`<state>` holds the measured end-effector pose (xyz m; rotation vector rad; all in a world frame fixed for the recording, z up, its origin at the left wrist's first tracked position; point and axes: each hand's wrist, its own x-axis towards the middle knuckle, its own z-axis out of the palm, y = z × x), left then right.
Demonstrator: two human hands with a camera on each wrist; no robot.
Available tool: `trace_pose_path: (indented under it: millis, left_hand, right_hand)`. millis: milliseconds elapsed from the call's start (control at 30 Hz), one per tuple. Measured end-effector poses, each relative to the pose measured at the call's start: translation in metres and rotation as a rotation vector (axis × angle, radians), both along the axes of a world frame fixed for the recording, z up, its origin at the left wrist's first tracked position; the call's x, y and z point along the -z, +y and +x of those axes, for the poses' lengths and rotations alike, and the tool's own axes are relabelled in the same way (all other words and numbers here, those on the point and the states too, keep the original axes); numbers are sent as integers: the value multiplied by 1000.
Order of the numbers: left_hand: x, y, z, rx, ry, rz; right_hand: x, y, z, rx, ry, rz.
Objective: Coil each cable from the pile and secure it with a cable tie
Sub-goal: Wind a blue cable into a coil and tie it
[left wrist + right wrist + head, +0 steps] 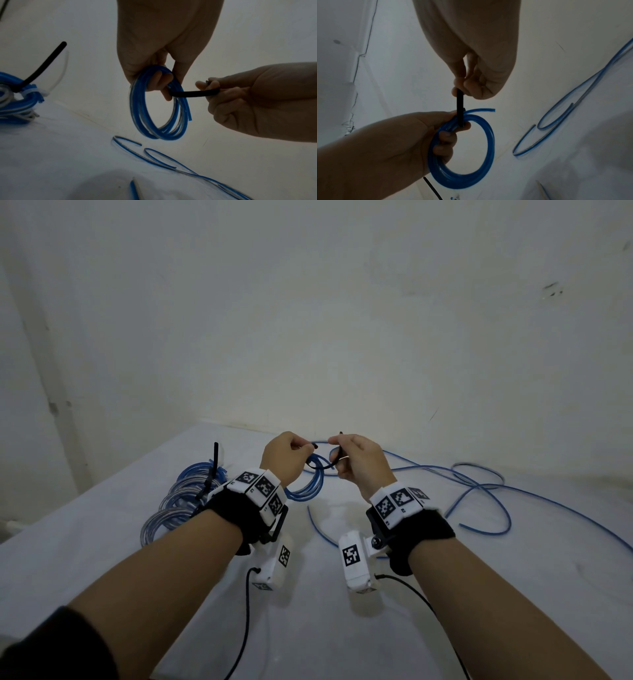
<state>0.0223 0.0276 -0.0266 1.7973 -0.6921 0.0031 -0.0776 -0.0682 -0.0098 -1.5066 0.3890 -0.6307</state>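
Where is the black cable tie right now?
In the head view's centre, the black tie spans between the hands: the right hand pinches it beside the blue coil the left hand grips.

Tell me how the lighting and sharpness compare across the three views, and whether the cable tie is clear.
Head view: evenly lit, wide-angle bending at the edges, black cable tie small between the hands. Left wrist view: dim, palms in shadow, blue coil fairly sharp, tied coils at left edge softer. Right wrist view: darkest, grainy, tie a plain dark strip.
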Motion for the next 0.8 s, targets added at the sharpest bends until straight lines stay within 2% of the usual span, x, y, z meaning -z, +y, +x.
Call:
trace_pose_path:
  millis: [367,800]
  left_hand:
    - [1,-2,1,18,84,-177]
    - [6,0,1,68,6,-153]
  right_hand:
    - [5,4,3,-53,37,-174]
    - [10,0,9,1,50,-181]
